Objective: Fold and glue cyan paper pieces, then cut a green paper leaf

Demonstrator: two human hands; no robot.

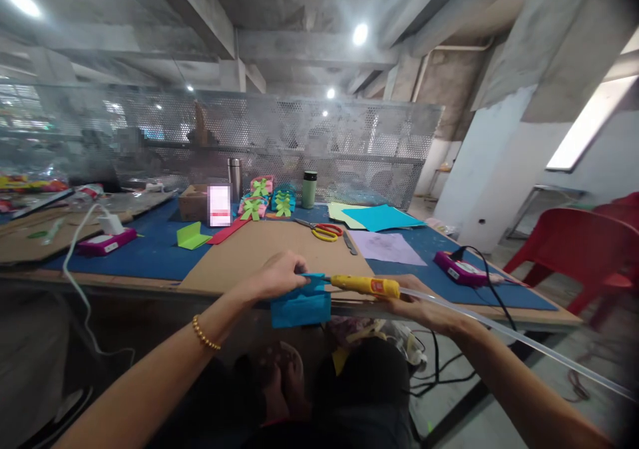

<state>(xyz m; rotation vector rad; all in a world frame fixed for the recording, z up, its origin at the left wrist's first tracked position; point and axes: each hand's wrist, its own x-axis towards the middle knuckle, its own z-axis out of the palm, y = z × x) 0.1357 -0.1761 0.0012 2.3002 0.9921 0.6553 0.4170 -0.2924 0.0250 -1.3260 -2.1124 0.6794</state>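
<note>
Right hand holds yellow glue gun, its red label seemingly illegible.

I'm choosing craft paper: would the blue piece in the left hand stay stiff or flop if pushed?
The blue piece is probably light, since the left hand seems to pinch it near its edge. It looks fairly stiff: its lower part hangs flat. Pushed there, though, it may bend or swing, with nothing visible beneath supporting it.

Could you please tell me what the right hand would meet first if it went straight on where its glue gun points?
Led by the long yellow glue gun, the right hand would probably first meet the folded blue paper held by the left hand; the nozzle looks near it, though depth is unclear.
</note>
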